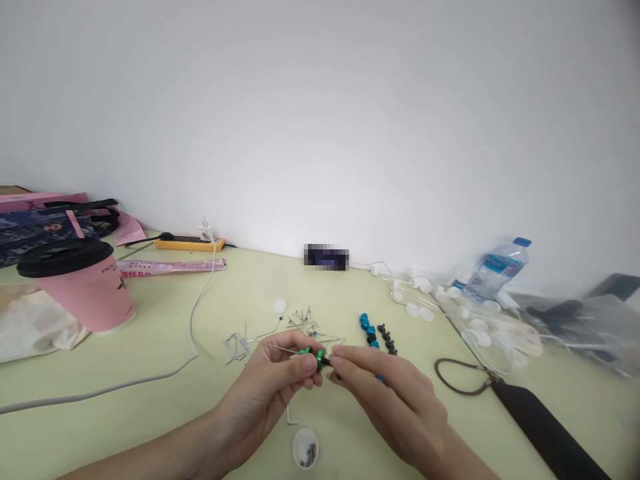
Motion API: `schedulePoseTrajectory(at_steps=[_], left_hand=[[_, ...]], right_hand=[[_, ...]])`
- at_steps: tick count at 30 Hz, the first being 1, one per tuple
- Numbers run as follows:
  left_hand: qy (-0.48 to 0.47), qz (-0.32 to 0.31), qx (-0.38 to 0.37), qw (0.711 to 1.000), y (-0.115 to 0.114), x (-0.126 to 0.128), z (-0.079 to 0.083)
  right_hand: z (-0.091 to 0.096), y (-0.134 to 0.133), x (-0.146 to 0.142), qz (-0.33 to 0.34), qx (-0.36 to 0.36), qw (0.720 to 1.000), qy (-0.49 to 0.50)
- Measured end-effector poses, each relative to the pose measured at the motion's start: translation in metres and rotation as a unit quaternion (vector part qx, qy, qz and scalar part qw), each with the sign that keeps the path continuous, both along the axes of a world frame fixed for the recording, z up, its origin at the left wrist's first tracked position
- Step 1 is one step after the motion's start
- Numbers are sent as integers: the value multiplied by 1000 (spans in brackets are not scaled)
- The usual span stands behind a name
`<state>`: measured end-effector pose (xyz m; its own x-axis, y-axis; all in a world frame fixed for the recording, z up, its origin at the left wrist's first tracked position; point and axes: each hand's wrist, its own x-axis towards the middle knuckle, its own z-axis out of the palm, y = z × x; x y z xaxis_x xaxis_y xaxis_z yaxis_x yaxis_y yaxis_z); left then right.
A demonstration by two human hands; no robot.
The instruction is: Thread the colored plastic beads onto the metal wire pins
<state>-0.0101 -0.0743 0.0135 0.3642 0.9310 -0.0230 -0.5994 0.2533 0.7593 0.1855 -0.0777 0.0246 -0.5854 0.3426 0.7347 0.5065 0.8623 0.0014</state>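
Note:
My left hand (273, 387) pinches a thin metal wire (280, 347) that carries green beads (313, 357). Fingertips of my right hand (387, 400) are pressed together at the right end of the green beads, on a small dark piece that I cannot make out clearly. Both hands hover just above the pale green table (150, 413). Beyond them lie a row of blue beads (369, 328) and a row of black beads (387, 339). Several bent metal pins (240, 345) lie to the left. A small white cap (305, 447) with dark bits sits below my hands.
A pink cup with a black lid (80, 283) stands at the left, beside a white cloth bag. A white cable (150, 380) runs to a yellow power strip (190, 243). A water bottle (493, 270), white caps and clear plastic sit right, with a black strap (540, 427).

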Motion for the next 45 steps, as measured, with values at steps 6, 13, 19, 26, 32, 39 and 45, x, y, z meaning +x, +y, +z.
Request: schedulePoseTrajectory(at_steps=[6, 13, 19, 26, 32, 39, 45], left_hand=[[10, -9, 12, 1000, -1, -1, 0], [43, -3, 49, 998, -1, -1, 1], [66, 0, 74, 995, 0, -4, 1], [82, 0, 121, 989, 2, -7, 3], [96, 12, 134, 986, 4, -9, 5], [88, 4, 142, 986, 5, -7, 5], [75, -11, 139, 987, 6, -6, 4]], right_hand=[[20, -4, -9, 38, -36, 998, 45], [22, -3, -12, 68, -52, 994, 68], [22, -9, -13, 16, -101, 992, 69], [0, -6, -3, -15, -48, 998, 26], [3, -1, -7, -12, -2, 998, 54], [8, 0, -13, 45, -119, 987, 98], [3, 0, -12, 40, -212, 968, 126]])
